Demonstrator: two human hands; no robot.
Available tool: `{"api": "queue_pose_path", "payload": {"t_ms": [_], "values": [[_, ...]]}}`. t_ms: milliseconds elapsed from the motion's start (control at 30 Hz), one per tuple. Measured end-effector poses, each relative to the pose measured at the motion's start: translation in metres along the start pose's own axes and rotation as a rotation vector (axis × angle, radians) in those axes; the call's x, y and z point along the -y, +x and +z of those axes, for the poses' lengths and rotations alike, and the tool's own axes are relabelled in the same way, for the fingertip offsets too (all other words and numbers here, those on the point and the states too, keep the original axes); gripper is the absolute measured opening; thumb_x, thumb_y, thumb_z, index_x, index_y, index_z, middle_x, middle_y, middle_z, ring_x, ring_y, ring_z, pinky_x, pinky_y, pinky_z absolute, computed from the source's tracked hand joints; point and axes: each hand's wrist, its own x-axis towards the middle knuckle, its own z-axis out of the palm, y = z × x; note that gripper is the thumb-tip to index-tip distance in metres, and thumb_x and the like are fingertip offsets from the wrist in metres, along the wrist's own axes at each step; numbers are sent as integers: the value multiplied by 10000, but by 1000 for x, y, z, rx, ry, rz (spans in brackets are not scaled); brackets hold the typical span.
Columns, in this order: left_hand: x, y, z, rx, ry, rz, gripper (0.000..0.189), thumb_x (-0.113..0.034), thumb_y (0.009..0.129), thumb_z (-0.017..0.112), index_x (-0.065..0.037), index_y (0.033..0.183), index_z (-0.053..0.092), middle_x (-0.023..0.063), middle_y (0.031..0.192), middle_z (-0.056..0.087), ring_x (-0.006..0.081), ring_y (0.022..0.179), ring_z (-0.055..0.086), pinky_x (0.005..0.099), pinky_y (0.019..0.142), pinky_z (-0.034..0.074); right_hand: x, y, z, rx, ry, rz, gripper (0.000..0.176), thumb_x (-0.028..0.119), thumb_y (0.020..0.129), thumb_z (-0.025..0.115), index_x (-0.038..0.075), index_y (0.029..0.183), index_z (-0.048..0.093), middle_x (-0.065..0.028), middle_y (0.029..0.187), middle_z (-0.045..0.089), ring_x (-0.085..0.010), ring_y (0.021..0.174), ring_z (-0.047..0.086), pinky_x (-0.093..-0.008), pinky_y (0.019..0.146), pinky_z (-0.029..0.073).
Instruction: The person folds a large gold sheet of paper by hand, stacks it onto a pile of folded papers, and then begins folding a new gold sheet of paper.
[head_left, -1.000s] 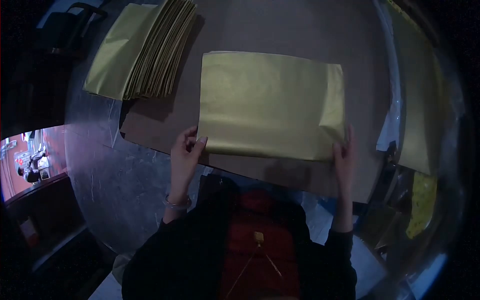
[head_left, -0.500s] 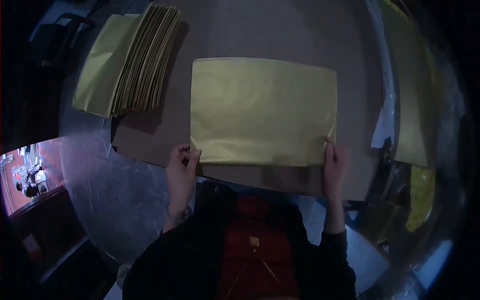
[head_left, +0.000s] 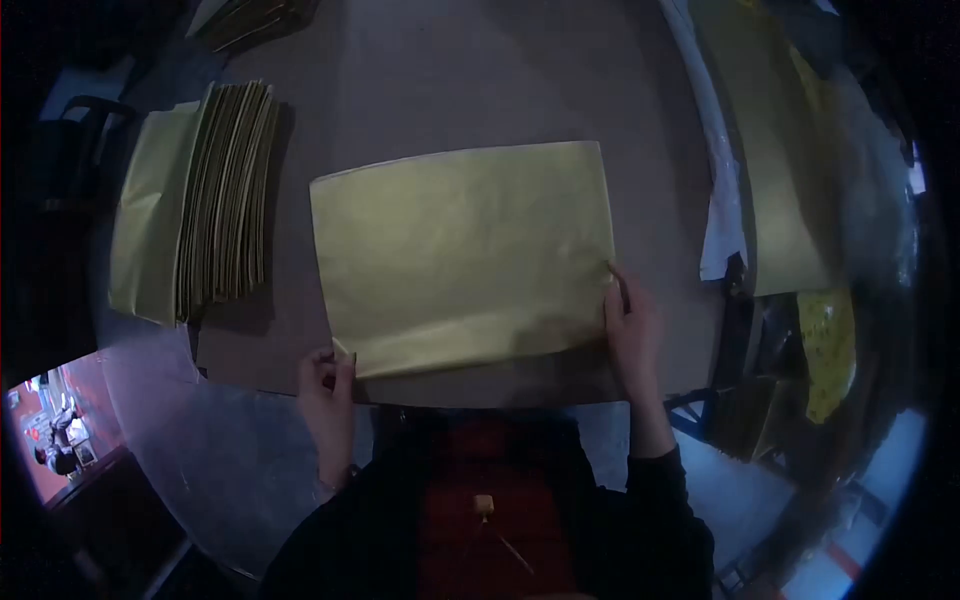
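- flat, rectangular gold-coloured paper (head_left: 470, 250): mid brown-topped counter (head_left: 450, 80); right-end crease of a second ago gone, apparently lying flatter
- left hand (head_left: 328, 378): pinching its seven-o'clock corner
- right hand (head_left: 632, 315): pinching its three-o'clock edge

One left hand (head_left: 326, 390), one right hand (head_left: 633, 322), one gold paper piece (head_left: 460, 255) and one brown surface (head_left: 455, 85) are visible. Two stacks show, one nearer stack (head_left: 226, 195) and one farther stack (head_left: 262, 24), their sheets packed too tightly to count.
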Motion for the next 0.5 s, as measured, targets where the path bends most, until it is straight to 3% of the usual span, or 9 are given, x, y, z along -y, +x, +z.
{"api": "queue_pose_path", "payload": {"t_ms": [133, 267, 333, 367, 433, 500], "values": [[9, 1, 4, -47, -88, -12, 243, -189, 911, 630, 9, 1032, 559, 26, 755, 579, 85, 711, 516, 236, 647, 427, 0, 1, -2, 55, -15, 38, 279, 160, 877, 561, 140, 1147, 630, -125, 783, 618, -305, 732, 578, -400, 734, 449], [5, -2, 5, -100, -28, -17, 252, -167, 862, 674, -5, 1021, 564, 45, 700, 613, 89, 645, 551, 249, 619, 446, -3, 4, -2, 81, -108, 2, 309, 147, 864, 558, 147, 1168, 618, -123, 798, 587, -310, 741, 562, -408, 708, 440], [-4, -2, 4, -97, 2, -30, 253, -168, 863, 675, -8, 1025, 567, 42, 707, 613, 88, 652, 554, 248, 629, 449, 4, 10, -6, 85, -230, -92, 410, 100, 829, 556, 149, 1236, 568, -135, 971, 564, -308, 862, 554, -413, 750, 439], [-3, -2, 4, -105, 6, -37, 253, -168, 863, 675, -8, 1025, 567, 42, 707, 613, 88, 652, 554, 248, 629, 449, 4, 15, -6, 93, -225, -98, 410, 100, 829, 556, 149, 1236, 568, -135, 971, 564, -308, 862, 554, -413, 750, 439], [-1, -2, 3, -63, -26, -14, 262, -204, 896, 650, 10, 1022, 567, 31, 757, 585, 94, 702, 520, 246, 651, 442, 6, 27, -4, 52, -270, -258, 518, 69, 794, 555, 144, 1304, 503, -136, 1224, 488, -318, 1042, 515, -434, 875, 418], [-8, -3, 2, -68, 10, -13, 261, -202, 895, 651, 8, 1024, 566, 31, 756, 585, 95, 698, 520, 249, 653, 444, 20, 42, -7, 80, -335, -376, 546, 59, 783, 553, 138, 1319, 485, -129, 1295, 451, -318, 1116, 483, -444, 950, 377]]}}
